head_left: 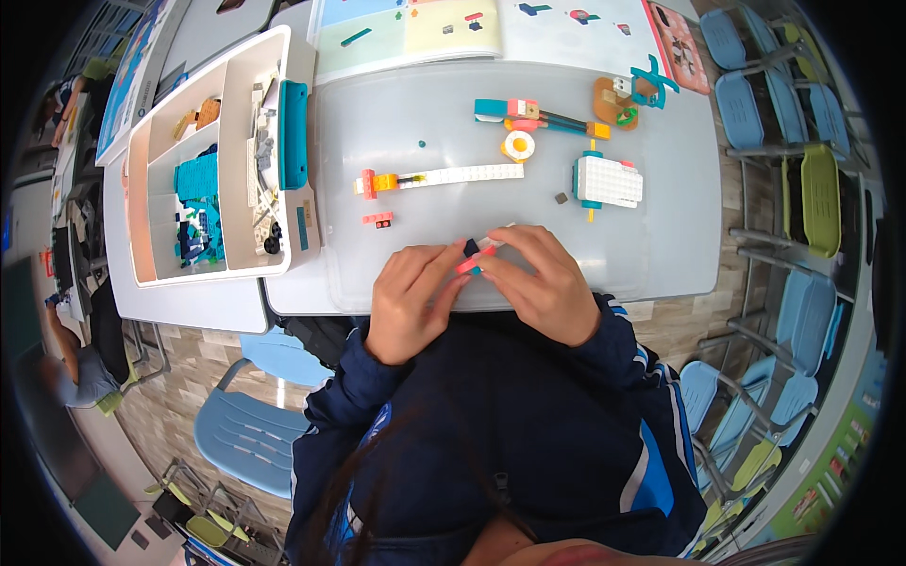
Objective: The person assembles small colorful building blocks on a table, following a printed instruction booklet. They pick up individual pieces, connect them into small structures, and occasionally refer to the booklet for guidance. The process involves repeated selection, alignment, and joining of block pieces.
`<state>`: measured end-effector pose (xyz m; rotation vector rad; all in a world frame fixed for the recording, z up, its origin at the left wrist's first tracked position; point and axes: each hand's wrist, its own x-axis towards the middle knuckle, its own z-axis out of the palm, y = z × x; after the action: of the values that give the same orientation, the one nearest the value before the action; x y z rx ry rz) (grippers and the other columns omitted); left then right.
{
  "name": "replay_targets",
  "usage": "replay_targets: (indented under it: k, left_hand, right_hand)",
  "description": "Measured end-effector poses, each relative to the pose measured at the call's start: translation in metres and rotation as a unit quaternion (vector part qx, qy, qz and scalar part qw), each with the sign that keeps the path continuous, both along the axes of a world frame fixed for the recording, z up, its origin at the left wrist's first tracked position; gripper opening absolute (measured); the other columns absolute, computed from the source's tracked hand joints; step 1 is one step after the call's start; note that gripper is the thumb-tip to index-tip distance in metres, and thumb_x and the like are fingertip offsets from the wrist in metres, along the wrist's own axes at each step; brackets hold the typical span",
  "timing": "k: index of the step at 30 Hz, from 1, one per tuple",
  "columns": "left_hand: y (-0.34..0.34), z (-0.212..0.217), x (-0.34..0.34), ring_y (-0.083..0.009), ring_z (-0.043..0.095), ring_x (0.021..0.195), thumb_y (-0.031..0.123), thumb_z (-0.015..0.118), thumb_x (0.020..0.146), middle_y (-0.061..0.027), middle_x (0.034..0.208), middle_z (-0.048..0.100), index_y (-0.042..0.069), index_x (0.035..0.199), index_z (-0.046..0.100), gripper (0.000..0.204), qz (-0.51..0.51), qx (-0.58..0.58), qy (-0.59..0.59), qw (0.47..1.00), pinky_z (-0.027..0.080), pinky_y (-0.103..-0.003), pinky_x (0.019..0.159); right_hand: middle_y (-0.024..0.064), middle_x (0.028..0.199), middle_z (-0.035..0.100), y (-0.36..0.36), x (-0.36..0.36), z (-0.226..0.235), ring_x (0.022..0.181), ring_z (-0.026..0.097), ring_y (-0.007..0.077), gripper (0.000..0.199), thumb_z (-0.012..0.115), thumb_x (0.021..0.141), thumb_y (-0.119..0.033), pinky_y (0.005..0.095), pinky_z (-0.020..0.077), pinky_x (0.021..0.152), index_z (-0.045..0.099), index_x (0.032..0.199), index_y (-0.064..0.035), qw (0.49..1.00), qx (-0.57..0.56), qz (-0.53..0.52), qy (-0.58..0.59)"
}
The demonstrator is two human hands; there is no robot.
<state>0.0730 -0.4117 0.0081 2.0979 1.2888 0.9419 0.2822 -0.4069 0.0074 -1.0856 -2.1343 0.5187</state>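
My left hand (408,294) and my right hand (549,288) meet at the near side of the table. Between their fingertips they pinch a small toy-brick piece (477,260), coral with dark navy, white and teal bits; the fingers cover part of it. Beyond lies a long white beam (472,174) with yellow and coral bricks at its left end. A small coral brick piece (377,220) sits left of my hands. Farther off is a teal, coral and black arm-like build (538,118) beside a white ring (518,145). To the right rests a white plate build (609,180) with teal sides.
A white divided box (142,222) of sorted bricks stands at left, a teal tray (294,135) on its edge. A picture booklet (406,55) lies at the back. A brown and teal build (618,99) stands far right. Loose bits include a grey brick (561,198).
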Motion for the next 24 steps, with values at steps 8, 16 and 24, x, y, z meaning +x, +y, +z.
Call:
replay_targets:
  k: [8,16,24]
  left_hand:
    - [-0.003,0.001,-0.033,-0.0261,0.066,0.095,-0.007,0.074,0.082,-0.0141,0.108,0.068,0.0,0.113,0.072,0.032,0.205,0.024,-0.045,0.977,0.053,-0.032,0.08]
    - [0.016,-0.009,-0.041,-0.0249,0.062,0.107,-0.002,0.075,0.082,-0.0133,0.117,0.066,0.003,0.122,0.068,0.041,0.21,0.02,-0.012,0.977,0.05,-0.033,0.085]
    - [0.019,-0.014,-0.041,-0.0303,0.062,0.108,-0.004,0.074,0.081,-0.0139,0.117,0.066,0.001,0.114,0.071,0.033,0.183,0.012,0.022,0.983,0.049,-0.037,0.093]
  right_hand:
    - [0.0133,0.115,0.061,0.003,0.001,-0.003,0.103,0.061,0.0303,0.027,0.073,0.077,0.002,0.0383,0.053,0.084,0.072,0.103,-0.0043,0.999,-0.005,0.011,0.031]
    - [0.0128,0.117,0.061,0.004,0.0,-0.004,0.106,0.06,0.0309,0.032,0.068,0.074,0.007,0.0388,0.0527,0.086,0.073,0.104,-0.0047,0.999,-0.009,0.011,0.03]
    - [0.0109,0.116,0.061,0.006,0.007,-0.01,0.104,0.058,0.031,0.034,0.068,0.073,0.006,0.0396,0.0513,0.086,0.073,0.104,-0.0067,0.999,-0.004,0.011,0.039]
